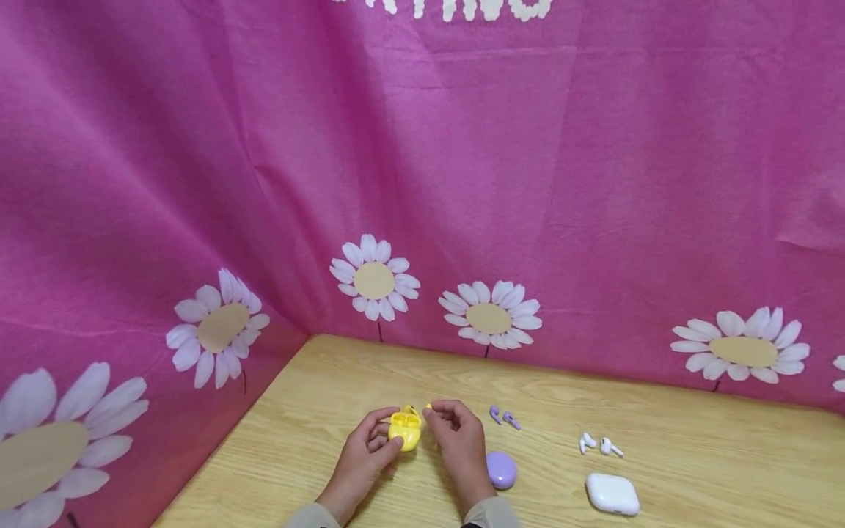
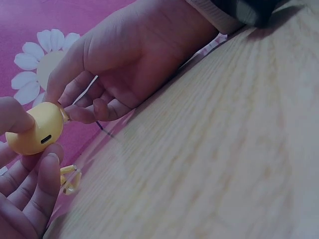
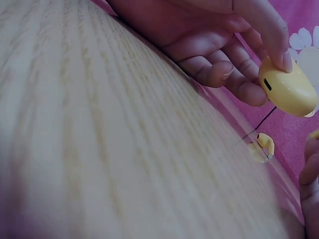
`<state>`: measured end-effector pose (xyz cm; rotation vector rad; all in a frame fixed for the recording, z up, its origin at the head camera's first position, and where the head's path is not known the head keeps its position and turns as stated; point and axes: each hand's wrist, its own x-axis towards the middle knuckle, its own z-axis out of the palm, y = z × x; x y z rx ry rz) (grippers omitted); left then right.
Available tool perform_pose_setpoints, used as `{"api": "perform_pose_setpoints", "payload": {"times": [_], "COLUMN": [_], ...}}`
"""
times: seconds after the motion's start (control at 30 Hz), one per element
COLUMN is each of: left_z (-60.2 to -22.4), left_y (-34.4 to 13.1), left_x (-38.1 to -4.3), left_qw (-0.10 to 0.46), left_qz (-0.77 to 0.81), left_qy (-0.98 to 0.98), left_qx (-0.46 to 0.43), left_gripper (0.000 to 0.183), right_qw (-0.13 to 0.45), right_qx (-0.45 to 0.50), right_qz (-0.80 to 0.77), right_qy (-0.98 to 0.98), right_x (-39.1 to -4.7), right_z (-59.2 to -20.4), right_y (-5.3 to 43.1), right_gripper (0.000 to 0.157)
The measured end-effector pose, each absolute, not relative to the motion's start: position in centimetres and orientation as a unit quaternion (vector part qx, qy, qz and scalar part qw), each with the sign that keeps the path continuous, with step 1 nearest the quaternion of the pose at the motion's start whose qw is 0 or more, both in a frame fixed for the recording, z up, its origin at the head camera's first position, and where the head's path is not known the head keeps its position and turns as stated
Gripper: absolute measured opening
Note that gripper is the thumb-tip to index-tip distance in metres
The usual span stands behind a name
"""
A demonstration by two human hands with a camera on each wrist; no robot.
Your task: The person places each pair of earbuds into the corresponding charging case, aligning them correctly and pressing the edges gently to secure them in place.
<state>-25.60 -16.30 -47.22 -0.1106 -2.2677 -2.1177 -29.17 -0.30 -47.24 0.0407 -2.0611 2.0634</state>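
Note:
My left hand (image 1: pixel 363 451) holds a yellow earbud case (image 1: pixel 405 438) upright, its thumb on the front; the lid is raised and hollows show inside. In the left wrist view the case (image 2: pixel 40 130) shows a charging port. Just right of it, my right hand (image 1: pixel 455 436) pinches a small yellow earbud (image 1: pixel 428 405) between thumb and forefinger, mostly covered by the fingertips. Another yellow earbud (image 3: pixel 264 146) lies on the table beyond the case.
Right of the hands lie two purple earbuds (image 1: pixel 505 416) behind a round purple case (image 1: pixel 502 470), close beside the right wrist. Farther right are two white earbuds (image 1: pixel 599 444) and a closed white case (image 1: pixel 612 493). A pink flowered cloth (image 1: pixel 561 220) borders the wooden table (image 1: pixel 726 455).

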Motion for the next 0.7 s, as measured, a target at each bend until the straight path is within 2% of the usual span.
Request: {"api": "perform_pose_setpoints", "payload": {"times": [0.17, 0.4, 0.7], "left_z": [-47.51, -47.46, -47.3], "left_y": [-16.48, -16.43, -16.34], "left_x": [-25.76, -25.94, -25.58], "left_qw": [0.02, 0.021, 0.021], "left_qz": [-0.691, -0.694, -0.693], "left_qy": [-0.722, -0.719, -0.719], "left_qx": [-0.037, -0.044, -0.043], "left_gripper": [0.053, 0.056, 0.056], "right_qw": [0.088, 0.086, 0.061], "right_qx": [0.009, -0.012, -0.008], "right_qz": [0.728, 0.753, 0.786], "right_qy": [-0.68, -0.652, -0.615], "right_x": [-29.29, -29.58, -29.51], "right_z": [-47.1, -46.98, -47.07], "right_y": [-0.42, -0.31, -0.24], "right_gripper": [0.019, 0.017, 0.023]}}
